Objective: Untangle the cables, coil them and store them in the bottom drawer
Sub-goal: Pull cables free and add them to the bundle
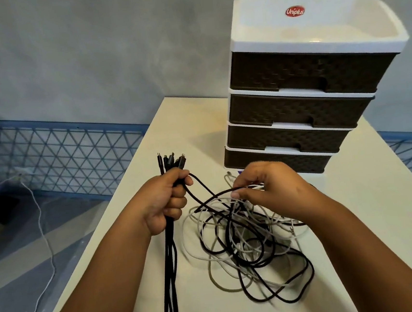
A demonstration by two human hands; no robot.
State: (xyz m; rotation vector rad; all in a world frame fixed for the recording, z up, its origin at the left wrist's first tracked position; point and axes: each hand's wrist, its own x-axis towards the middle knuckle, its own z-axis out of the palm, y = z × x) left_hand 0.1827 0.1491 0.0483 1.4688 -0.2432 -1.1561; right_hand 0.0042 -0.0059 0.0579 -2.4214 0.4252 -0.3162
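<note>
Head view: left hand (165,202) clenched round a bundle (170,254) of black cables (plugs upward). Right hand (266,187) pinches a black cable (211,199) above the tangle (249,247) on the worktop (184,122). Bottom drawer (276,160) closed.

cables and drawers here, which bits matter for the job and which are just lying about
Job:
black cables gripped in left hand
tangle on table, right hand pinching a strand
bottom drawer, closed

Lying about:
white cord on floor
blue fence
</note>
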